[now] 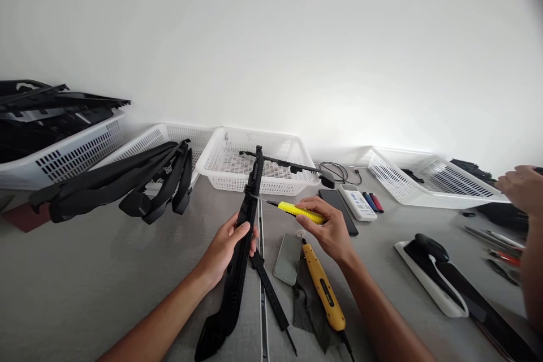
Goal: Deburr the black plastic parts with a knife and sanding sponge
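Note:
My left hand (229,243) is wrapped around a long black plastic trim piece (240,260), which is held up at a slant over the grey table. In my right hand (328,226) is a yellow utility knife (301,212), its thin blade pointing left and meeting the edge of the trim piece near its upper part. Whether the blade cuts in cannot be made out. Below my right hand lie a yellow corded tool (324,288), a dark cloth (309,305) and a small grey-green flat block (287,259). A black strip-like tool (271,291) with a thin tip rests beside the trim piece.
A white basket (254,184) ahead has another thin black trim piece across it. Black parts fill baskets at left (80,150). A phone (339,209), a white device (358,203) and a right-hand basket (441,195) stand beyond. Another person's hand (524,186) is at far right.

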A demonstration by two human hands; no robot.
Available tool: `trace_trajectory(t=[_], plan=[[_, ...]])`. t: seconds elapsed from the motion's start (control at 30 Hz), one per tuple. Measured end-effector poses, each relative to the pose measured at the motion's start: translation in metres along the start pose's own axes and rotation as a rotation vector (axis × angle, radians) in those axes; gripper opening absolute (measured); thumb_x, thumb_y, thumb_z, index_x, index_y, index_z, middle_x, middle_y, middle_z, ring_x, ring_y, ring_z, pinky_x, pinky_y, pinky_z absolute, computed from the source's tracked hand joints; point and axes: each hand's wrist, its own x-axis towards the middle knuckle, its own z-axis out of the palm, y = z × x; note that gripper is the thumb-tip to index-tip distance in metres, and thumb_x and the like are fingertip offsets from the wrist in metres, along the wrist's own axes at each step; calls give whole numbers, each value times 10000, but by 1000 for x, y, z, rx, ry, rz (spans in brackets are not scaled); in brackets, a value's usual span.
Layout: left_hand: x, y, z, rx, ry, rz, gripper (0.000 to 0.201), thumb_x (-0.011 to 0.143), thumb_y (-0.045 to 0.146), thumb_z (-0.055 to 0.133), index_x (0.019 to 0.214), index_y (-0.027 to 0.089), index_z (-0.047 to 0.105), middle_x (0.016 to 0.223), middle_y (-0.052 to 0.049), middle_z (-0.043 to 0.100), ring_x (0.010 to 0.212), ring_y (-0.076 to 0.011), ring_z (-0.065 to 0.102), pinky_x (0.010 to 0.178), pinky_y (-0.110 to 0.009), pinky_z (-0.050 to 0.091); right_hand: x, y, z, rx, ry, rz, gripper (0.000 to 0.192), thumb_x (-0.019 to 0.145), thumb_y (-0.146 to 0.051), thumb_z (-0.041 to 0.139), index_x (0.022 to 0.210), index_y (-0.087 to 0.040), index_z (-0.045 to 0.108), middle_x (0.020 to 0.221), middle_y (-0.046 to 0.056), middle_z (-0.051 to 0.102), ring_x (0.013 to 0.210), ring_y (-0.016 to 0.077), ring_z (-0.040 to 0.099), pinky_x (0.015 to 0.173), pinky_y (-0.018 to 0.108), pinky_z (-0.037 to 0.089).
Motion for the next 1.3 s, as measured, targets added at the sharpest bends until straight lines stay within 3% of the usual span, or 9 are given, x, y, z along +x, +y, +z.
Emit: trace_trajectory(t=[0.63,0.7,0.8,0.87,0.97,1.07,1.3], plan=[[1,-2,-2,13,-21,4,305,957,495,689,956,196,628,926,-30,690,678,-135,609,660,-273,527,0,2,0,3,-15,4,199,929,-420,784,1034,-254,817,1062,83,719,946,242,671,748,326,525],[2,-2,-3,36,0,16,311,951,496,690,1030,200,636,962,-35,696,691,-146,632,678,-291,546,0,2,0,24,-19,9,197,930,-420,783,1033,-255,814,1061,81,718,928,238,666,733,323,522],[4,-2,-8,128,136,101,466,930,509,698,1300,246,592,1118,-50,693,825,-194,706,780,-344,586,0,2,1,49,1,25,205,931,-433,775,1025,-253,808,1057,83,721,935,248,666,723,325,522],[7,-1,-13,237,276,203,525,914,496,705,1362,261,562,1199,-63,680,996,-229,721,875,-360,583,1,3,2,46,26,30,210,931,-441,771,1011,-249,804,1047,83,726,932,251,666,727,329,523],[12,6,-16,436,439,335,353,904,462,690,1165,231,635,1167,-77,689,1082,-245,700,904,-347,569,2,3,4,24,41,26,218,931,-445,766,1003,-242,801,1031,84,733,923,253,668,739,337,523],[15,15,-12,592,486,394,235,912,449,653,976,224,667,1040,-68,710,987,-240,702,826,-332,576,2,3,5,16,36,21,226,933,-448,759,1002,-237,797,1039,86,737,923,253,676,753,340,526],[27,18,6,601,605,409,228,864,419,666,883,201,732,978,-85,754,888,-253,735,818,-358,577,1,4,9,16,18,1,229,947,-440,738,1028,-233,794,1069,97,738,975,265,680,841,366,530]])
